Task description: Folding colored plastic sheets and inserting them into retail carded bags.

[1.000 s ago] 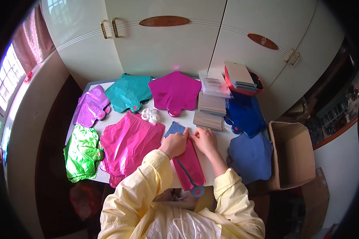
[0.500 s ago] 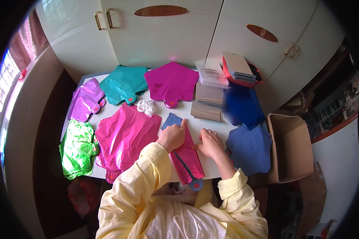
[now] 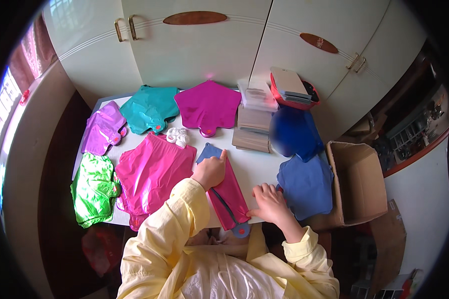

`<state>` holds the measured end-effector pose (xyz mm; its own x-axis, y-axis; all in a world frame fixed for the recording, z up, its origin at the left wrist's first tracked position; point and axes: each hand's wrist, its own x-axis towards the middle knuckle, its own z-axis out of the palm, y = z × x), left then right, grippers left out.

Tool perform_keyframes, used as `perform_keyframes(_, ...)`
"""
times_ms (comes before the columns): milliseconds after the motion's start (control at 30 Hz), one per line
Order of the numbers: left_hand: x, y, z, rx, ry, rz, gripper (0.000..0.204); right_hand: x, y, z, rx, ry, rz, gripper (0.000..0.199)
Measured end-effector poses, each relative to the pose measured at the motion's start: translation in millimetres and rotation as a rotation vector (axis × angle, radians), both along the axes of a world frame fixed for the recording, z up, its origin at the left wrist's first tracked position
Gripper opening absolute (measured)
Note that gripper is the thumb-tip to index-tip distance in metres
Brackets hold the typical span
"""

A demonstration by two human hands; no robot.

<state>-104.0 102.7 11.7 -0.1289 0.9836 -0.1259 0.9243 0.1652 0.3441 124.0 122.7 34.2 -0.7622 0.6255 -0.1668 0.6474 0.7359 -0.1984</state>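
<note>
A pink foil balloon, folded lengthwise into a narrow strip, lies on the white table before me. Blue foil shows at its far end, and a rounded blue tab with a red dot sticks out at the near end. My left hand presses on the strip's upper part, index finger stretched out and the other fingers bent, partly hidden. My right hand is open, its thumb touching the strip's lower right edge and its fingers spread above the table beside the blue flat balloons.
Flat foil balloons lie around: pink, green, purple, teal and magenta. White rolls sit near the middle. Card stacks, a red basket and a cardboard box are at the right.
My right hand has slid toward me along the strip's right edge, down to near its lower end. My left hand stays on the upper part.
</note>
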Motion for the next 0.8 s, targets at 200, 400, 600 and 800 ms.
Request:
perform_keyframes(200, 1, -1, 2, -0.011, 0.043, -0.004, 0.058, -6, -6, 18, -0.059, 0.147, 0.363, 0.063)
perform_keyframes(400, 2, 1, 0, 0.018, -0.004, -0.013, 0.059, -12, -3, -21, -0.061, 0.257, 0.571, 0.033)
perform_keyframes(600, -6, -14, -6, 0.055, -0.018, 0.036, 0.058, -32, -51, -28, 0.204, 0.446, 0.280, 0.034)
perform_keyframes(800, -1, -75, -19, 0.568, -0.488, 0.336, 0.083, -30, -54, -33, 0.233, 0.511, 0.248, 0.037)
